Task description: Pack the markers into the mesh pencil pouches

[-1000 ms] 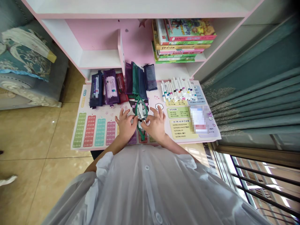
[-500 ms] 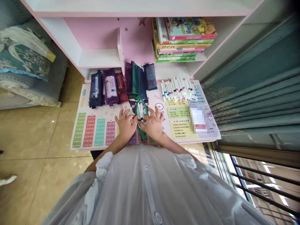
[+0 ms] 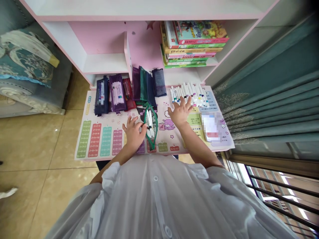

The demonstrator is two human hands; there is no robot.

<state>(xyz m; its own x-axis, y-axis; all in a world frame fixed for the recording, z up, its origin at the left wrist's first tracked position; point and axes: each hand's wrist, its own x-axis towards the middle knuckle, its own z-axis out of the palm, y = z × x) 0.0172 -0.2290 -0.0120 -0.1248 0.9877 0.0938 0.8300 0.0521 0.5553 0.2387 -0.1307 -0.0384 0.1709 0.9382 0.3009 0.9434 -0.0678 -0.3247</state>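
Observation:
A green zip pencil pouch (image 3: pixel 155 127) lies in front of me with its mouth spread, and a few white markers (image 3: pixel 150 120) rest inside it. My left hand (image 3: pixel 134 132) pinches the pouch's left edge between thumb and index finger, its other fingers fanned out. Further right, my right hand (image 3: pixel 179 113) is open with spread fingers and holds nothing. Its fingertips reach the near end of a row of several white markers (image 3: pixel 190 94) with coloured bands; whether they touch cannot be made out.
Filled pouches in blue (image 3: pixel 101 96), purple (image 3: pixel 117 93) and red (image 3: pixel 129 94) lie at the back left. Flat pouches (image 3: pixel 144 84) lie at the back middle. A phone (image 3: pixel 211 127) sits on the right of the printed desk mat (image 3: pixel 84 139). Books (image 3: pixel 194 43) are stacked on the shelf.
My right hand has let go of the pouch and moved right and away from me to the loose markers, its fingers spread. My left hand has stayed at the pouch's edge.

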